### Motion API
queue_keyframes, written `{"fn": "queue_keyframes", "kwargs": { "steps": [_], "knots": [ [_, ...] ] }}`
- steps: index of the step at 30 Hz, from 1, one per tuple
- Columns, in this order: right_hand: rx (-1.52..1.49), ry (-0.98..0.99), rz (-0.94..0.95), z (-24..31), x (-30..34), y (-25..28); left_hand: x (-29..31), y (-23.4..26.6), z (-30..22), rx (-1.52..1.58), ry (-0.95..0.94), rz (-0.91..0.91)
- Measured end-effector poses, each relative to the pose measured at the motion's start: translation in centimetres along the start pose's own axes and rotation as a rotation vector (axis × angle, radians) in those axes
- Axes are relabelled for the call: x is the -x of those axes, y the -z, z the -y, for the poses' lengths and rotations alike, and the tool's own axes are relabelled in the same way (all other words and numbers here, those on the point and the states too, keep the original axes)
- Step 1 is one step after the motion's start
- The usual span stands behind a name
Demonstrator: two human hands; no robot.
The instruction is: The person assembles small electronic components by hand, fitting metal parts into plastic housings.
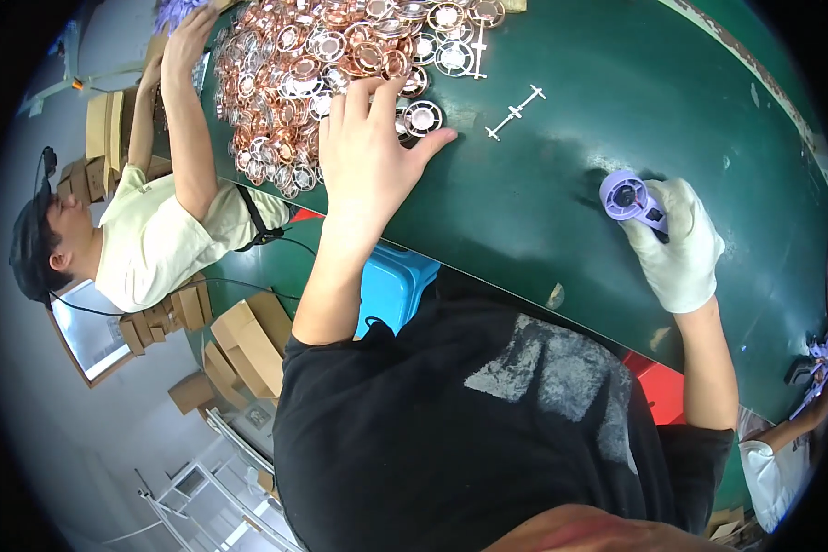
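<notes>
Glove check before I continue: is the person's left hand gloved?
No, the left hand is bare, while the right hand, holding a purple fan-shaped part, wears a white glove.

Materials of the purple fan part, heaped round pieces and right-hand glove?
Purple fan part: probably moulded plastic; smooth, evenly coloured, satin.
Heaped round pieces: copper- and silver-toned with bright glints; metal or plated plastic, can't tell.
Glove: likely thin fabric; matte, whitish, softly creased.

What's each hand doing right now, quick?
Left hand: open, thumb spread, at the pile of shiny rings; can't tell whether the fingertips touch any.
Right hand, gloved: closed around a purple fan piece.
</notes>
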State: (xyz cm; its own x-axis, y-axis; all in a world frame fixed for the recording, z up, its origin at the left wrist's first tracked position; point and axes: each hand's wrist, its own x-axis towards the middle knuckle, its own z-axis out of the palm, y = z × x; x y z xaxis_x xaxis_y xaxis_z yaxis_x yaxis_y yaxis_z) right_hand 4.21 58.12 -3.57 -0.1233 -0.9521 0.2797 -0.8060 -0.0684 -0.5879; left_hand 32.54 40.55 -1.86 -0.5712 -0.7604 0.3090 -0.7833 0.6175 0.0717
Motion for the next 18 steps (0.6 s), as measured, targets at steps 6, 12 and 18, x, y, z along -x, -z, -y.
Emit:
{"fn": "queue_keyframes", "kwargs": {
  "steps": [6, 12, 18],
  "knots": [
    [0.004, -0.201, 0.025, -0.7, 0.4, 0.4, -0.8, -0.8, -1.0, 0.203, -0.126, -0.046],
    [0.089, -0.317, 0.039, -0.2, 0.2, 1.0, -3.8, -1.1, -7.7, 0.563, -0.484, -0.021],
    [0.278, -0.542, -0.066, -2.6, -0.6, 2.1, -6.3, -4.1, -12.1, 0.708, -0.657, 0.066]
  ]
}}
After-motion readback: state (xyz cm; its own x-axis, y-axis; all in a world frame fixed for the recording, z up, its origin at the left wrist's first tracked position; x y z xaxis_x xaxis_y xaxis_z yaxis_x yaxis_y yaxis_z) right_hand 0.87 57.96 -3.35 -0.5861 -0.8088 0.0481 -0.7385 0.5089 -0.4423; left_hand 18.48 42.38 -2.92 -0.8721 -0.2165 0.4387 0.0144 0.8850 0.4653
